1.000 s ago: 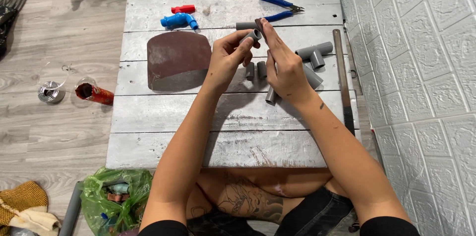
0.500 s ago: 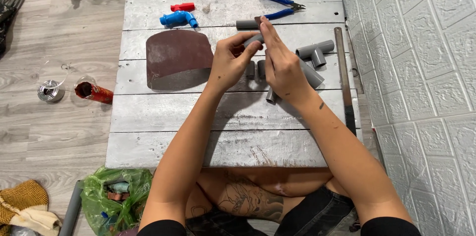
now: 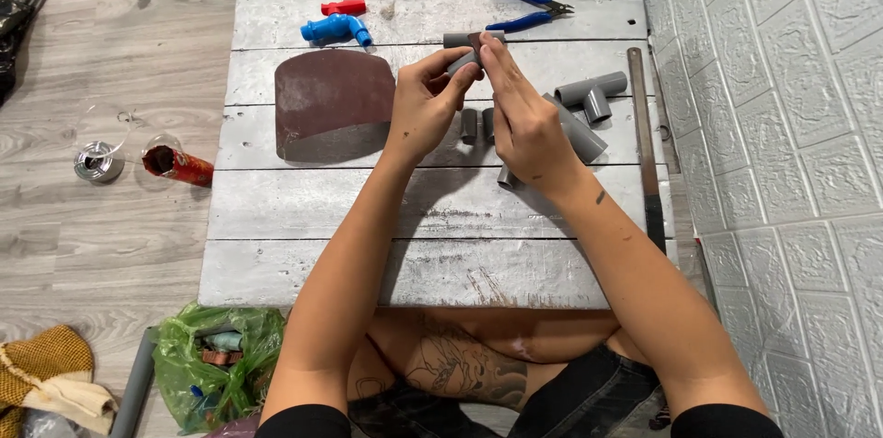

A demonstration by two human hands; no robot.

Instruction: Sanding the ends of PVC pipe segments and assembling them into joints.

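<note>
Above the grey plank worktop (image 3: 322, 208), my left hand (image 3: 425, 105) pinches a short grey pipe piece (image 3: 463, 61) while my right hand (image 3: 526, 116) closes its fingertips on the same piece. If my grip slackens, I reckon it could drop among the loose pipe fittings (image 3: 589, 97) below and scatter them.

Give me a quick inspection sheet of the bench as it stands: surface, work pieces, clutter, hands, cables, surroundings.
Surface: whitewashed plank table, worn paint.
Job's things: short grey pipe piece pinched between both hands; grey tee fitting and loose grey pipe pieces beside them.
Clutter: brown sandpaper sheet, blue pliers, blue tap, red handle, metal file.
Grippers: left hand and right hand both on the pipe piece.
Cables: wire coil on floor.
Surroundings: white tiled wall, green bag.
</note>
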